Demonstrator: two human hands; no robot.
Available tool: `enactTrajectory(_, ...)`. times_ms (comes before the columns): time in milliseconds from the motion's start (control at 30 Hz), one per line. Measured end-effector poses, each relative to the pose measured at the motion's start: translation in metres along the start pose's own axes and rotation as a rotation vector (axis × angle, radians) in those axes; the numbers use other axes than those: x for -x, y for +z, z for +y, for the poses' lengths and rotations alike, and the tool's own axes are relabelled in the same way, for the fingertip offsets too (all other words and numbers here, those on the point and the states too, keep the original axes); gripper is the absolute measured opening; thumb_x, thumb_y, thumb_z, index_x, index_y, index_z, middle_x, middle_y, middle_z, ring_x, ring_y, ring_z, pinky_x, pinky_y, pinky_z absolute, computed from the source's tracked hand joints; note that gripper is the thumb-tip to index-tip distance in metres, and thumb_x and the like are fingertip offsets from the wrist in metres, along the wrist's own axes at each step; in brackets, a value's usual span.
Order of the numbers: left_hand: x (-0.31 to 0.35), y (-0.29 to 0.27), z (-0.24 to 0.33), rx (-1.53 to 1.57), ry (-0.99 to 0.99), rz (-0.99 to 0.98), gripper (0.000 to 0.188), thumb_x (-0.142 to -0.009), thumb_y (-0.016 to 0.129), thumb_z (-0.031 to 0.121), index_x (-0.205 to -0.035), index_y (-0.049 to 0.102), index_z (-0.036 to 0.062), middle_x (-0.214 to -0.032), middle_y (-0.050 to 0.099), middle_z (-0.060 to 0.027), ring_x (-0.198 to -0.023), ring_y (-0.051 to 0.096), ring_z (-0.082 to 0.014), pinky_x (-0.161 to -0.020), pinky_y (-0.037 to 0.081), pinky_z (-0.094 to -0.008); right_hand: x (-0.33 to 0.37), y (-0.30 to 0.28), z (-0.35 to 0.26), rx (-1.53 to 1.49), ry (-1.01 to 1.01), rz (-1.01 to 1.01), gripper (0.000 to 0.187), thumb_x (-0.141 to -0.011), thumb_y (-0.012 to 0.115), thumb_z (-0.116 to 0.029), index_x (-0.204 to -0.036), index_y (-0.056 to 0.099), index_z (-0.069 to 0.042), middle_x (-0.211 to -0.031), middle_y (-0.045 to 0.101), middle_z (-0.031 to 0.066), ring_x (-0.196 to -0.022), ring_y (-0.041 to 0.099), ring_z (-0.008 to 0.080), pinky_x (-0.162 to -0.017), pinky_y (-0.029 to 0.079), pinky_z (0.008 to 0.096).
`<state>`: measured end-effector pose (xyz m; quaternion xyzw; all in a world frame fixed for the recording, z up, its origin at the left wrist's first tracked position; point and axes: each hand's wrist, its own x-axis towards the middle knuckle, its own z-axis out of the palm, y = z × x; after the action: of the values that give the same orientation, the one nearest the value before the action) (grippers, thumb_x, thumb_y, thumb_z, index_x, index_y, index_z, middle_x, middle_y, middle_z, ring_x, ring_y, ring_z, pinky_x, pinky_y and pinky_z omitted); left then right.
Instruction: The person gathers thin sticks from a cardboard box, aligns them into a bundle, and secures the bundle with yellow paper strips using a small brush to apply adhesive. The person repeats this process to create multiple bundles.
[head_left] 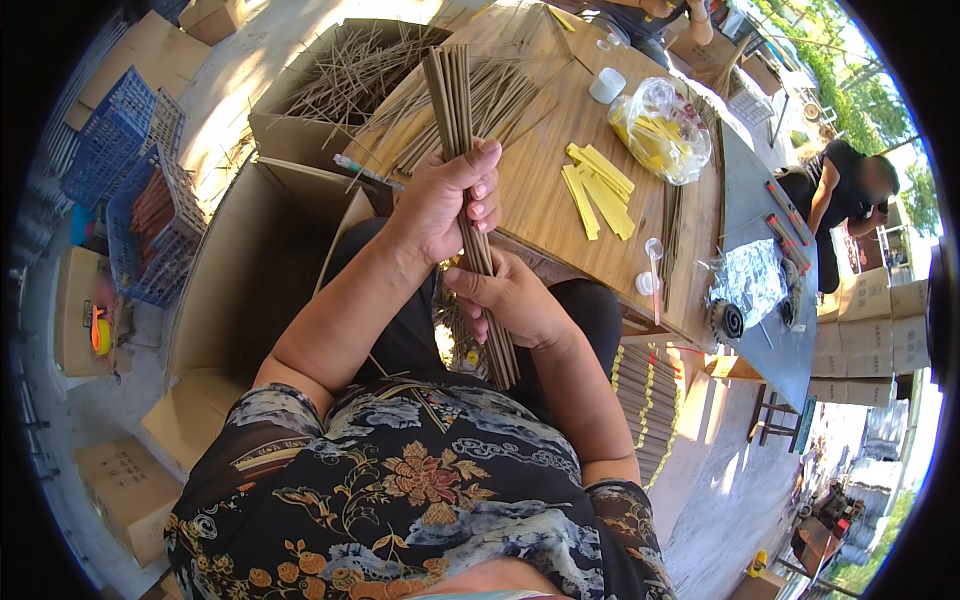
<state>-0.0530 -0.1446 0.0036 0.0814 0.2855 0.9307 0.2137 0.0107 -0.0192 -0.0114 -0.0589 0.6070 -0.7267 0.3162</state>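
Observation:
Upright and slightly tilted in front of me stands a bundle of thin brown incense sticks (452,100). My left hand (440,208) is closed around its middle, thumb lying across the sticks. Lower down, my right hand (508,300) grips the same bundle, its fingers partly hidden behind it. More loose sticks (490,92) lie on the wooden table (540,215) beyond my hands. Flat yellow paper strips (605,196) are on the table to the right, near a clear plastic bag (660,130) holding more yellow strips.
A cardboard box full of sticks (350,75) stands at the far left, behind an open box (230,260). Blue crates (150,230) are further left. A white jar (607,86) and a spoon (655,262) rest on the table. Yellow-banded sticks (640,400) lie below right. A person (845,190) works at right.

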Motion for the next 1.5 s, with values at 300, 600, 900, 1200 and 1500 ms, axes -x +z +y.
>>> enactTrajectory(300, -0.003, 0.003, 0.001, -0.142, 0.039, 0.132, 0.014, -0.084, 0.059, 0.020, -0.076, 0.051, 0.0106, -0.061, 0.051, 0.0001, -0.051, 0.048, -0.0092, -0.048, 0.040, -0.0237, 0.003, 0.005, 0.001, -0.106, 0.017, 0.033, 0.021, -0.084, 0.057, -0.019, -0.073, 0.043, -0.007, -0.051, 0.041, -0.0009, -0.037, 0.040, 0.0086, -0.035, 0.034, 0.0222)
enactTrajectory(600, 0.000, -0.009, -0.005, -0.190, 0.226, 0.203, 0.017, -0.083, 0.059, 0.020, -0.089, 0.054, 0.0041, -0.085, 0.060, -0.0104, -0.080, 0.060, -0.0198, -0.075, 0.050, -0.0336, -0.009, 0.001, 0.011, 0.658, -0.213, 0.432, 0.024, -0.081, 0.057, -0.020, -0.083, 0.047, 0.000, -0.062, 0.055, 0.0154, -0.055, 0.056, 0.0297, -0.051, 0.044, 0.0349)
enactTrajectory(900, 0.013, -0.024, -0.015, -0.038, 0.153, 0.175, 0.018, -0.089, 0.048, 0.015, -0.098, 0.054, -0.0002, -0.095, 0.060, -0.0150, -0.089, 0.059, -0.0235, -0.082, 0.049, -0.0379, -0.011, -0.002, 0.004, 0.621, -0.094, 0.458, 0.025, -0.080, 0.057, -0.021, -0.086, 0.050, 0.002, -0.068, 0.057, 0.0193, -0.065, 0.058, 0.0330, -0.059, 0.044, 0.0394)
enactTrajectory(1200, 0.011, -0.043, -0.007, -0.049, 0.117, 0.168, 0.017, -0.089, 0.045, 0.012, -0.095, 0.053, -0.0018, -0.092, 0.061, -0.0164, -0.087, 0.061, -0.0239, -0.080, 0.050, -0.0373, -0.013, -0.002, 0.004, 0.318, 0.016, 0.319, 0.020, -0.083, 0.055, -0.020, -0.085, 0.048, -0.001, -0.054, 0.048, 0.0020, -0.040, 0.047, 0.0096, -0.038, 0.038, 0.0246)
enactTrajectory(1500, 0.004, -0.055, 0.005, -0.156, 0.291, 0.327, 0.013, -0.082, 0.052, 0.002, -0.094, 0.048, 0.0026, -0.085, 0.061, -0.0144, -0.074, 0.061, -0.0216, -0.071, 0.052, -0.0327, -0.011, -0.004, -0.003, 0.247, -0.009, 0.299, 0.020, -0.085, 0.055, -0.019, -0.083, 0.046, -0.002, -0.052, 0.045, 0.0003, -0.038, 0.044, 0.0085, -0.036, 0.037, 0.0228)
